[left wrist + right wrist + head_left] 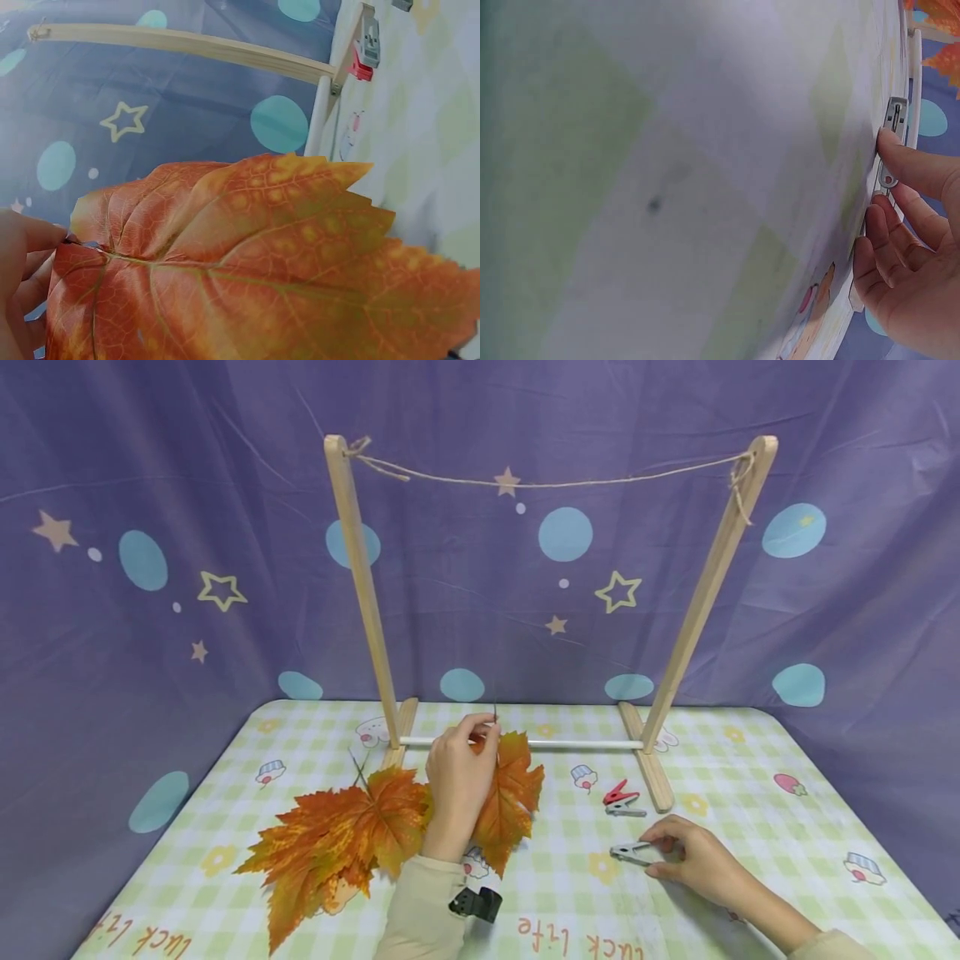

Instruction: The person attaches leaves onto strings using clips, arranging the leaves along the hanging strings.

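Note:
My left hand (461, 764) pinches the thin stem of an orange-red artificial maple leaf (513, 789), which hangs below the fingertips. That leaf (247, 262) fills much of the left wrist view and shows its veins. Low over the tablecloth, my right hand (693, 856) has thumb and forefinger on the handle end of a grey clothespin (624, 853). Both digits also touch this clothespin (895, 116) in the right wrist view. Just behind it lie a red clothespin (617, 793) and another grey clothespin (628, 810), close together.
More maple leaves (337, 827) lie overlapping on the left of the checked tablecloth (570, 893). A wooden frame (705, 585) stands at the back, with a white crossbar (585, 744) near the table. Twine (570, 484) sags between its post tops. A purple curtain (465, 585) hangs behind.

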### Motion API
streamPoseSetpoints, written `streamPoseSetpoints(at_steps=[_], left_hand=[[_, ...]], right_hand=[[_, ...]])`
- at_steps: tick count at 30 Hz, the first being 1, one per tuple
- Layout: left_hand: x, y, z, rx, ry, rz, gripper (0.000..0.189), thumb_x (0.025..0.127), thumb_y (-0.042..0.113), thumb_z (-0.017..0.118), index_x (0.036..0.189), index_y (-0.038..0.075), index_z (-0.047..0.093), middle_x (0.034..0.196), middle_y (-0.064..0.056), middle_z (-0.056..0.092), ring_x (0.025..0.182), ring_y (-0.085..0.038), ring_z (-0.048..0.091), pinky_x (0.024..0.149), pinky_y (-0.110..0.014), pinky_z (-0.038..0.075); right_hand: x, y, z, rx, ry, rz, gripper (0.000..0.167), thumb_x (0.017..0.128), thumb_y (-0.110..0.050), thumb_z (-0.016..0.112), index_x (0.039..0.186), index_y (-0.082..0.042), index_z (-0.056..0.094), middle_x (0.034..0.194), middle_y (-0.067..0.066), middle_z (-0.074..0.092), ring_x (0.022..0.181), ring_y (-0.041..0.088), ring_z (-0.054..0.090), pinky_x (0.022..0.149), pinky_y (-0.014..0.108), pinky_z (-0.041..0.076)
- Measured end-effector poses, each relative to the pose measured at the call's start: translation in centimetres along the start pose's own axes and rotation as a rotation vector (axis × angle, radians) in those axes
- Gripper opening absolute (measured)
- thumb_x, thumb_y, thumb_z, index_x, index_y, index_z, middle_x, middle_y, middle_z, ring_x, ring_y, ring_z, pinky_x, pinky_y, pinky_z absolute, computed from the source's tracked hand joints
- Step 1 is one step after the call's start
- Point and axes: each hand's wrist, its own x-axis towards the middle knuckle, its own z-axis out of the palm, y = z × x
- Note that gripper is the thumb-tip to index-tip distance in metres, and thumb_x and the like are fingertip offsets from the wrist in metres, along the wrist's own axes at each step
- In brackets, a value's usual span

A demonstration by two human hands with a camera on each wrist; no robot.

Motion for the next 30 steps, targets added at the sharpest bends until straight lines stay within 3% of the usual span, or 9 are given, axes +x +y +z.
streamPoseSetpoints(at_steps=[7, 16, 25, 30], left_hand=[[0.2, 1.0, -0.8, -0.024, 0.032, 0.019, 0.013, 0.091, 0.024, 0.074, 0.103, 0.019, 0.076, 0.08, 0.01, 0.071, 0.073, -0.015, 0.061, 0.067, -0.035, 0.046], [-0.1, 2.5, -1.8, -0.031, 0.068, 0.089, 0.013, 0.091, 0.025, 0.075, 0.102, 0.019, 0.076, 0.082, 0.01, 0.072, 0.072, -0.013, 0.062, 0.069, -0.034, 0.046], [1.3, 3.7, -4.4, -0.001, 0.085, 0.214, 0.011, 0.092, 0.023, 0.073, 0.1, 0.015, 0.076, 0.081, 0.006, 0.072, 0.074, -0.015, 0.063, 0.074, -0.035, 0.046], [2.2, 3.8, -5.4, 0.066, 0.052, 0.31, 0.011, 0.091, 0.021, 0.074, 0.098, 0.012, 0.073, 0.082, 0.002, 0.07, 0.072, -0.017, 0.062, 0.073, -0.036, 0.046]], right_hand=[[0.2, -0.4, 0.0, -0.008, -0.006, 0.004, 0.036, 0.075, -0.017, 0.085, 0.106, -0.01, 0.07, 0.102, -0.005, 0.063, 0.089, 0.015, 0.056, 0.073, 0.025, 0.05], [0.0, -0.3, 0.2, -0.008, -0.014, 0.003, 0.037, 0.075, -0.016, 0.084, 0.108, -0.007, 0.069, 0.104, -0.002, 0.063, 0.091, 0.017, 0.056, 0.073, 0.025, 0.05], [-0.1, -0.6, 0.3, -0.056, 0.005, 0.005, 0.036, 0.073, -0.013, 0.085, 0.105, -0.009, 0.069, 0.101, -0.005, 0.063, 0.089, 0.016, 0.056, 0.073, 0.026, 0.051], [-0.3, -1.0, 0.3, -0.071, 0.021, 0.003, 0.035, 0.073, -0.011, 0.085, 0.104, -0.009, 0.07, 0.101, -0.004, 0.063, 0.09, 0.017, 0.057, 0.077, 0.031, 0.052]])
